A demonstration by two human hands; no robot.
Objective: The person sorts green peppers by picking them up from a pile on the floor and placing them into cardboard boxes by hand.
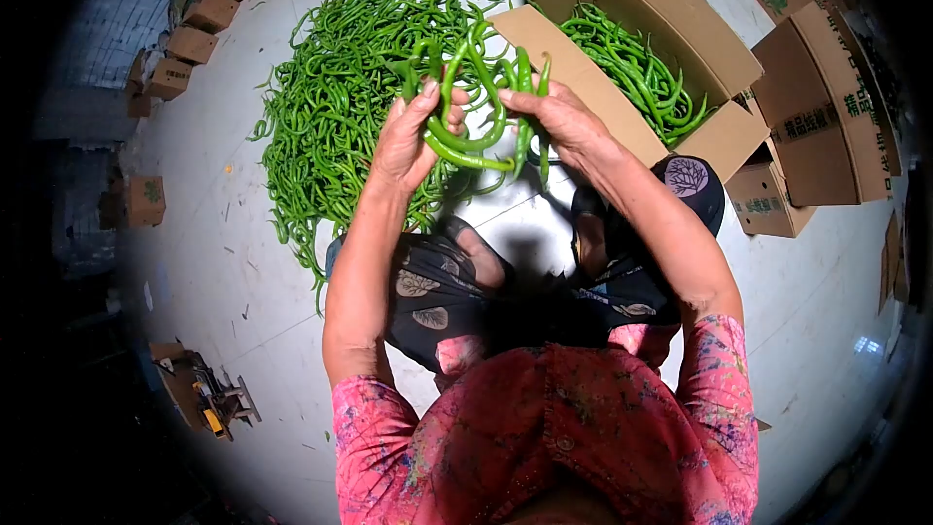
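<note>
Several long green chili peppers are held up between my two hands, over the floor in front of my knees. My left hand is closed round a few curved ones, its thumb pressed on them. Straighter peppers are gripped by my right hand, with their ends sticking out above and below the fingers. Behind my left hand spreads a large heap of green chili peppers on the floor. Just beyond my right hand stands an open cardboard box with green chili peppers inside.
More cardboard boxes stand at the right, one with open flaps. A row of small boxes lines the far left. A yellow and dark tool-like object lies at lower left on the pale tiled floor.
</note>
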